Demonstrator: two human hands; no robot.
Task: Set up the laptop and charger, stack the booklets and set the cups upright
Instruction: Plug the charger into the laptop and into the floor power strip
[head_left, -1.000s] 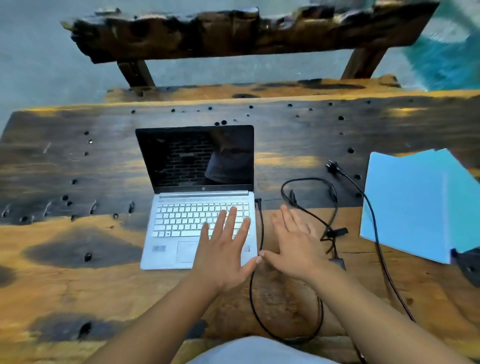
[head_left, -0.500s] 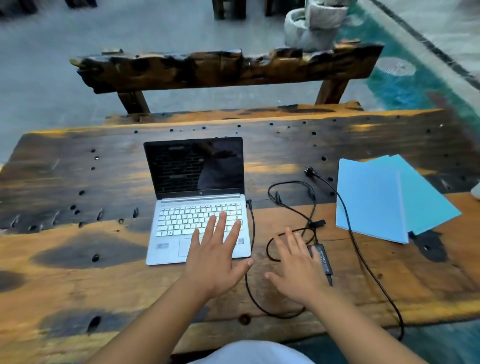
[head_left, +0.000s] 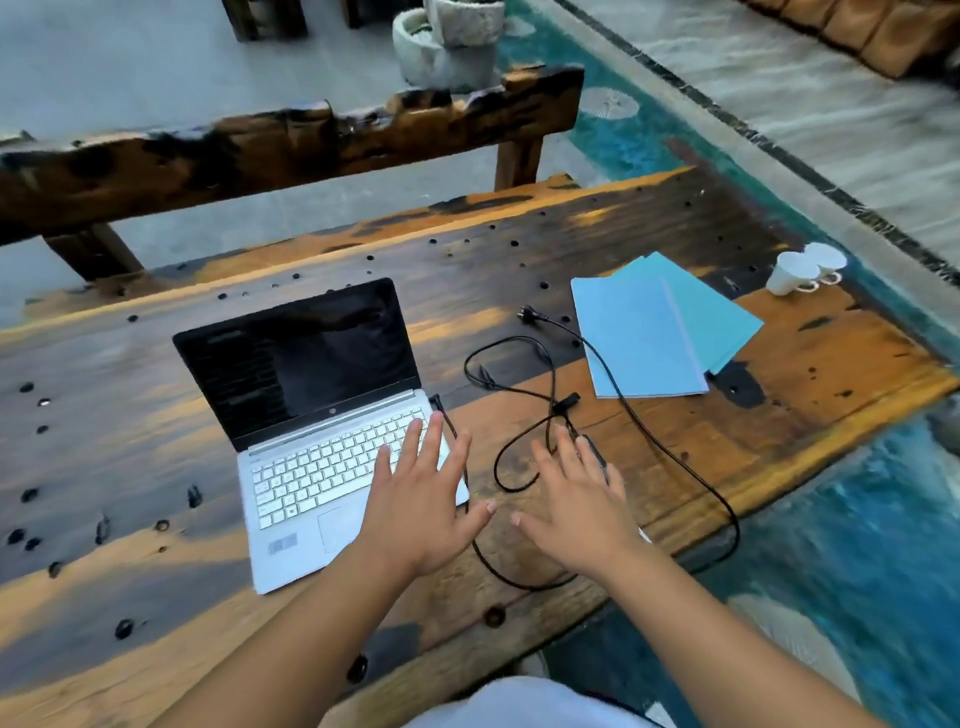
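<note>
Laptop (head_left: 317, 441) open, logo unreadable, left hand (head_left: 421, 512) and right hand (head_left: 576, 512) spread flat, empty

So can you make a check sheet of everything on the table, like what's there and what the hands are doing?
Surface: wooden table, dark patches and many small holes.
Job's things: laptop open, screen dark; two blue booklets overlapping, fanned, not squared up; two white cups on their sides at the far right corner.
Clutter: nothing seen.
Hands: left hand flat, fingers spread over the laptop's right corner; right hand flat and open on the table; neither holds anything.
Cables: charger cable runs to the laptop's right side, loops loosely; wall plug lies loose.
Surroundings: wooden bench behind; stone pots; blue floor.
</note>
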